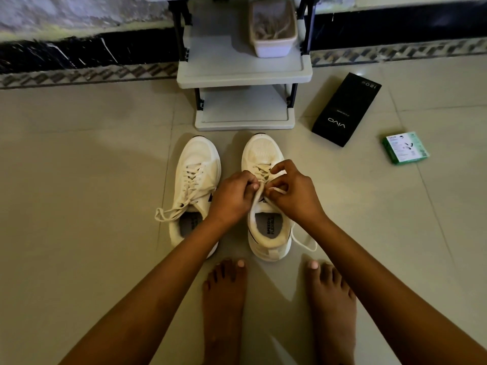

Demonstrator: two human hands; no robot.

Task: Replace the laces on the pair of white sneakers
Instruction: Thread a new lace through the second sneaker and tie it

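Observation:
Two white sneakers stand side by side on the tiled floor, toes pointing away from me. The left sneaker [196,180] is laced, and its cream lace ends trail off to the left. Over the tongue of the right sneaker [263,154] both hands work at the lace. My left hand [232,197] pinches the right sneaker's lace [261,169] near the upper eyelets. My right hand [292,191] pinches the same lace from the other side, a lace tip poking out under its fingers. Another loose end lies on the floor to the right of the heel.
A grey plastic shoe rack [243,75] stands just beyond the toes, with a white tub [272,46] of cords on its shelf. A black phone box [346,109] and a small green box [405,147] lie at the right. My bare feet [224,299] are behind the heels.

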